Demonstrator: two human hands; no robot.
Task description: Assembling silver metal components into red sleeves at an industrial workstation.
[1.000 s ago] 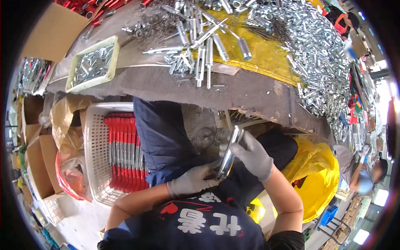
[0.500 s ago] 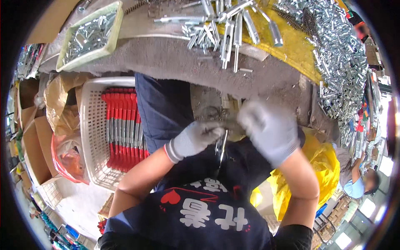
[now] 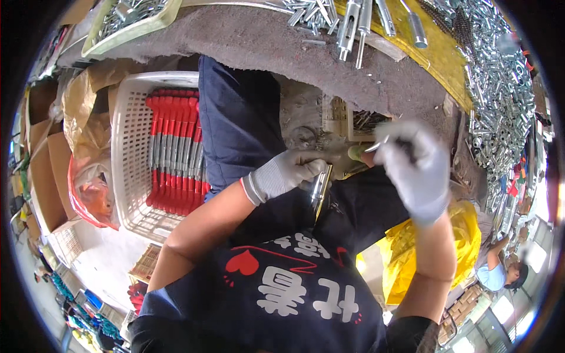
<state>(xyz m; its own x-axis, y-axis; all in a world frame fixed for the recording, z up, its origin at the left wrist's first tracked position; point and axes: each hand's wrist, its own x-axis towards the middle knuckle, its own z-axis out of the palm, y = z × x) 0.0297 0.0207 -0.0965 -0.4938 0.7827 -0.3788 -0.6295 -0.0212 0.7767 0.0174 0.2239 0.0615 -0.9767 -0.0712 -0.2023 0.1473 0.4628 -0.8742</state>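
Note:
My left hand (image 3: 287, 175), in a grey-white knit glove, is closed around a shiny metal tube (image 3: 321, 187) above my lap. The tube points down toward my shirt, and its upper end is at my thumb and fingers. To the right, my gloved right hand (image 3: 416, 170) is raised apart from the tube and smeared by motion. A short, bright metal pin (image 3: 378, 145) sticks out at its fingertips; its other end is hidden in the glove.
A white plastic basket (image 3: 130, 176) at my left holds several red-handled metal tools (image 3: 170, 153). The cloth-covered bench (image 3: 235, 35) carries a tray (image 3: 170, 19) of small metal parts, loose tubes (image 3: 349, 29) and a heap of metal parts (image 3: 500, 88). A yellow bag (image 3: 435, 253) hangs at my right.
My right hand has moved away from the left, to the right, with a metal pin now showing at its fingertips. My left hand keeps hold of the tube. The view has tilted downward.

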